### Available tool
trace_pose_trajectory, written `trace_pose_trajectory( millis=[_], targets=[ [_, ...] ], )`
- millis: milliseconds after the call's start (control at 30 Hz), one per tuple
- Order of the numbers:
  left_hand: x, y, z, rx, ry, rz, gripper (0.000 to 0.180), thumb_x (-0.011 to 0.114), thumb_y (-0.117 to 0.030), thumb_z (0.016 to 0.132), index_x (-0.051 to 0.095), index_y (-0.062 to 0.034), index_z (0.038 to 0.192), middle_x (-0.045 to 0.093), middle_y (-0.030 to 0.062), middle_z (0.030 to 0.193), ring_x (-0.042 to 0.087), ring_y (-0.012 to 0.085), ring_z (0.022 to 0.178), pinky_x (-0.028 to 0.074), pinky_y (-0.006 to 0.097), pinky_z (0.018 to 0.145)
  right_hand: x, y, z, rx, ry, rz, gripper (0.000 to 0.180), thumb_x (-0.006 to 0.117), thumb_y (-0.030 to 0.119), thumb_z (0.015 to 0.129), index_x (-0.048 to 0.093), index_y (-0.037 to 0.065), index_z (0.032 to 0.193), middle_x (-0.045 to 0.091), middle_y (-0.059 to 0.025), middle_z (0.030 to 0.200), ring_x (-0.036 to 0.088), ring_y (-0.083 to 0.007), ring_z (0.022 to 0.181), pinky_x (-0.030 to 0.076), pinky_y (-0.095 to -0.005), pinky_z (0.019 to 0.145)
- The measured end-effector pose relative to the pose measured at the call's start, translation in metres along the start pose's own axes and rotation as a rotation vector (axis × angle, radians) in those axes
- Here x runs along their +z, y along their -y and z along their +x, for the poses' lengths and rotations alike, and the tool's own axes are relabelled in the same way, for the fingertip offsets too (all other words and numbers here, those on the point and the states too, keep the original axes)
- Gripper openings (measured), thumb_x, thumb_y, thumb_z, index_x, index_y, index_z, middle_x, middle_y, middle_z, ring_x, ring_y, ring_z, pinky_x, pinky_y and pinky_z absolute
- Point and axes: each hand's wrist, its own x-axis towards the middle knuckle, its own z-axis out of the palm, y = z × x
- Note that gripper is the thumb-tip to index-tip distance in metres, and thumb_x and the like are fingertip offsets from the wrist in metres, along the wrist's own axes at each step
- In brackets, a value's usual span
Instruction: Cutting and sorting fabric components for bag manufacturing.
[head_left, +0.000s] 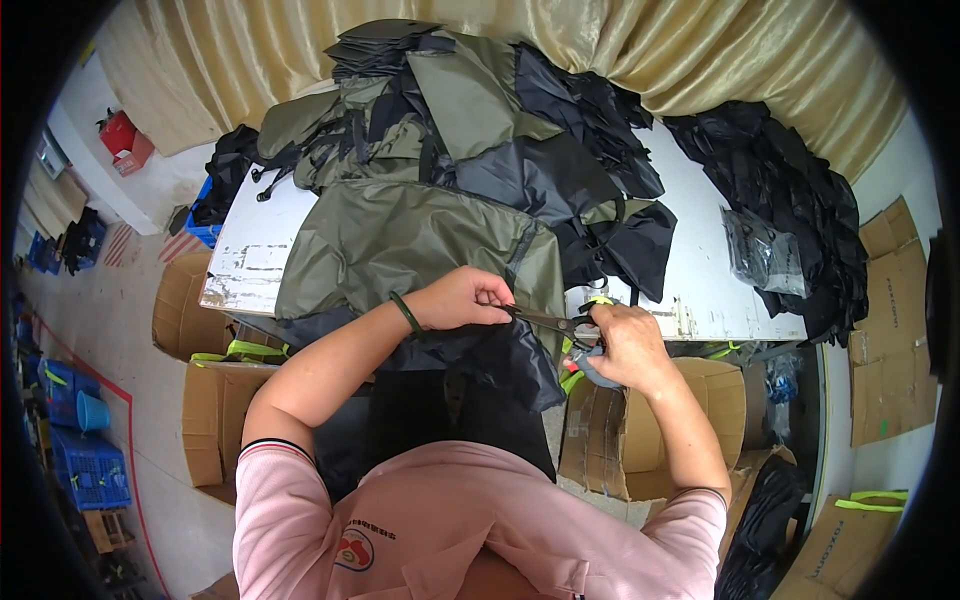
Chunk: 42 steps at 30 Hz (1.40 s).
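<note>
My right hand is closed around the handles of a pair of scissors, whose blades point left toward my other hand. With fingers pinched, my left hand holds the edge of an olive green fabric piece right by the blade tips. Black fabric hangs from this piece over the table's front edge. Whether the blades are touching the cloth is too small to tell. A green bangle circles my left wrist.
Olive and black fabric pieces are heaped at the back of the white table. More black fabric lies at the right, beside a clear plastic bag. Cardboard boxes stand below the table; blue crates are at far left.
</note>
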Motion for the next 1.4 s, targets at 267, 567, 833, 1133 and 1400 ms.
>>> trace_pose_trajectory(
  millis=[267, 567, 833, 1133, 1400],
  targets=[
    [0.002, 0.004, 0.002, 0.007, 0.034, 0.026, 0.014, 0.071, -0.007, 0.083, 0.064, -0.0029, 0.095, 0.059, -0.0050, 0.079, 0.051, 0.0021, 0.072, 0.042, 0.019, 0.067, -0.002, 0.003, 0.003, -0.016, 0.027, -0.019, 0.044, 0.077, 0.037, 0.065, 0.052, 0.003, 0.076, 0.059, -0.0169, 0.068, 0.060, -0.0371, 0.069, 0.047, -0.0444, 0.066],
    [0.003, 0.009, 0.003, 0.018, 0.029, 0.031, 0.014, 0.071, -0.007, 0.082, 0.064, -0.0022, 0.093, 0.061, -0.0037, 0.079, 0.053, 0.0021, 0.070, 0.043, 0.019, 0.065, -0.003, 0.004, -0.001, -0.018, 0.038, -0.093, 0.043, 0.078, 0.036, 0.064, 0.054, 0.003, 0.077, 0.060, -0.0151, 0.065, 0.063, -0.0341, 0.066, 0.049, -0.0419, 0.063],
    [0.002, 0.012, 0.002, 0.003, 0.069, 0.011, 0.015, 0.071, -0.008, 0.083, 0.064, -0.0020, 0.095, 0.061, -0.0031, 0.082, 0.053, 0.0026, 0.073, 0.044, 0.019, 0.068, 0.002, 0.004, -0.007, 0.015, 0.093, -0.154, 0.043, 0.079, 0.038, 0.066, 0.056, 0.005, 0.080, 0.063, -0.0120, 0.066, 0.065, -0.0298, 0.066, 0.051, -0.0389, 0.061],
    [0.015, 0.020, 0.010, 0.207, 0.035, 0.061, 0.013, 0.069, -0.007, 0.084, 0.063, -0.0007, 0.095, 0.063, -0.0012, 0.084, 0.055, 0.0046, 0.077, 0.045, 0.022, 0.069, 0.038, 0.036, 0.022, 0.205, -0.130, 0.746, 0.038, 0.086, 0.008, 0.064, 0.058, 0.001, 0.089, 0.065, -0.0064, 0.079, 0.059, -0.0145, 0.071, 0.048, -0.0282, 0.069],
    [0.008, 0.021, -0.015, 0.072, -0.076, -0.054, 0.015, 0.069, -0.007, 0.084, 0.065, -0.0009, 0.097, 0.063, -0.0015, 0.086, 0.055, 0.0048, 0.077, 0.045, 0.021, 0.070, 0.036, 0.021, 0.026, 0.092, -0.112, 0.367, 0.056, 0.083, 0.047, 0.060, 0.058, 0.004, 0.087, 0.064, -0.0138, 0.077, 0.063, -0.0376, 0.072, 0.049, -0.0415, 0.064]
  ],
)
